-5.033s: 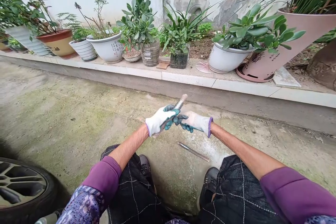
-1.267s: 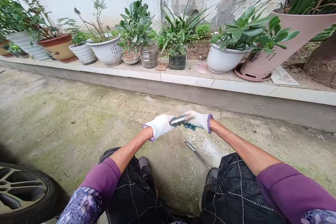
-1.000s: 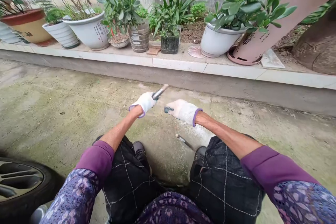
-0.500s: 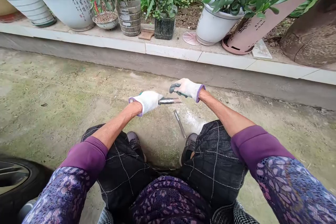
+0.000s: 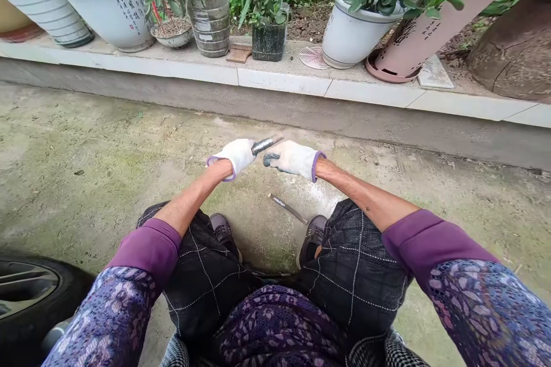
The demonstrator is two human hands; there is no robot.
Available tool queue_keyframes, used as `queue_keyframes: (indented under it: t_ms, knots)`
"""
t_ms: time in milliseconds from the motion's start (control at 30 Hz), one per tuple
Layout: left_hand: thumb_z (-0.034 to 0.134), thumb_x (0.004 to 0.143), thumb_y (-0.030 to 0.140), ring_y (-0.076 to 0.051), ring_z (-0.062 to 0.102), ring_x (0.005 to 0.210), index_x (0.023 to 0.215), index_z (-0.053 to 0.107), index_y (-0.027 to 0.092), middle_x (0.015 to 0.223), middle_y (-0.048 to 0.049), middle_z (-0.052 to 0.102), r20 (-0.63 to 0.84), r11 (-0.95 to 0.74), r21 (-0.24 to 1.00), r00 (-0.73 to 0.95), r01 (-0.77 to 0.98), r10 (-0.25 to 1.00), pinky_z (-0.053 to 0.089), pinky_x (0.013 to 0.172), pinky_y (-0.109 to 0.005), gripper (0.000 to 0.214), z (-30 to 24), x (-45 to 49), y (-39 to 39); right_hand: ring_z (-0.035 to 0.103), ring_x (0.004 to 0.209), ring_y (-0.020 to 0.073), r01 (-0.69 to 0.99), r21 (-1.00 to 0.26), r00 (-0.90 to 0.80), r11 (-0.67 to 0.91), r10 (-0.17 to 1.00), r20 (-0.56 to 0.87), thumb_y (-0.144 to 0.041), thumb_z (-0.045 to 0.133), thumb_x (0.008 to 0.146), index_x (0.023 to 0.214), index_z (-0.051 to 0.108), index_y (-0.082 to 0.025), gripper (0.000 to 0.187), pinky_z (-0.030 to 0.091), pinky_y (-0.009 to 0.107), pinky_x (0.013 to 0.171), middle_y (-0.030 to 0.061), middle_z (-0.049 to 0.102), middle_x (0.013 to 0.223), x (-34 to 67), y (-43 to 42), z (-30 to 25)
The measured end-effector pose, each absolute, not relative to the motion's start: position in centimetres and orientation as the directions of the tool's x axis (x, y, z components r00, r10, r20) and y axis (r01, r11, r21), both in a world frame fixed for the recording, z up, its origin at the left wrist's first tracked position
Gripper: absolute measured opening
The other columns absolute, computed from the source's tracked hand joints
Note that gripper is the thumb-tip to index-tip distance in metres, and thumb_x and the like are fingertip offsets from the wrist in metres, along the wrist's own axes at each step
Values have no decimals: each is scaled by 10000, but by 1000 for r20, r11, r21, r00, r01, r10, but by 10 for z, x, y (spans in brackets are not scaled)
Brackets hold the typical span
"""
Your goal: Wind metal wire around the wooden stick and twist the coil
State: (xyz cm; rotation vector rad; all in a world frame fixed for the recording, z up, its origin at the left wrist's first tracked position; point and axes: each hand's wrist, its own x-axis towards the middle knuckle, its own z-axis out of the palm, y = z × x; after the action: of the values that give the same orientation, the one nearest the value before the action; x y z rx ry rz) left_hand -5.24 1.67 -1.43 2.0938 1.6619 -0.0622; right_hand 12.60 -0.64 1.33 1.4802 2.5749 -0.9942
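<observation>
A white-gloved left hand [image 5: 230, 157] gripped a ribbed steel rod [image 5: 267, 144]; the white-gloved right hand [image 5: 293, 159], loosely curled just beside it, held nothing; a second thin metal rod [image 5: 287, 209] lay below the grip.

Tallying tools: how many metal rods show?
2: a ribbed steel rod in the white-gloved left hand; a slim steel rod lying on the mossy concrete ground. Others may be hidden.

White gloves [image 5: 235, 156], purple cuffs [image 5: 316, 165]; black shorts [image 5: 202, 275], white grid.
</observation>
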Motion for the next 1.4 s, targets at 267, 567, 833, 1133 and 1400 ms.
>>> queue_keyframes:
  t_ms: [267,567,833,1133,1400]
  knots:
    - [608,789,169,-299,699,930,900,706,104,861,-180,720,-407,-330,69,329,941,852,500,865,-381,162,-26,-35,-2,549,690,122,804,-480,-518,349,808,-280,-269,579,824,921,751,-165,223,359,225,590,8,678,760,147,8,12]
    - [566,848,265,-172,648,759,937,714,149,778,-54,696,-327,-414,254,480,874,814,484,720,-250,209,1,-45,-7,476,528,83,678,-728,-477,100,813,-333,-240,579,790,910,734,-133,223,375,190,476,-5,600,636,152,31,-9]
    - [551,855,302,-116,554,524,1085,701,151,687,-17,631,-218,-7,657,199,754,955,438,485,-213,314,15,-62,8,451,470,79,654,-755,-450,46,826,-339,-230,535,826,934,730,-156,235,341,191,418,-21,534,593,122,10,1]
    - [452,905,134,-321,719,948,1084,707,143,944,-186,732,-270,-351,-101,314,931,910,530,806,-414,312,-10,-61,11,498,583,103,775,-494,-530,395,831,-168,-253,521,867,898,755,-171,249,331,228,547,4,658,711,140,3,21]
    - [599,825,164,-260,716,795,984,717,166,774,-121,724,-239,-422,159,449,893,861,496,774,-326,198,-2,-43,-10,539,588,102,801,-545,-406,248,894,-188,-220,550,821,919,767,-162,245,400,202,558,12,685,735,165,29,14]
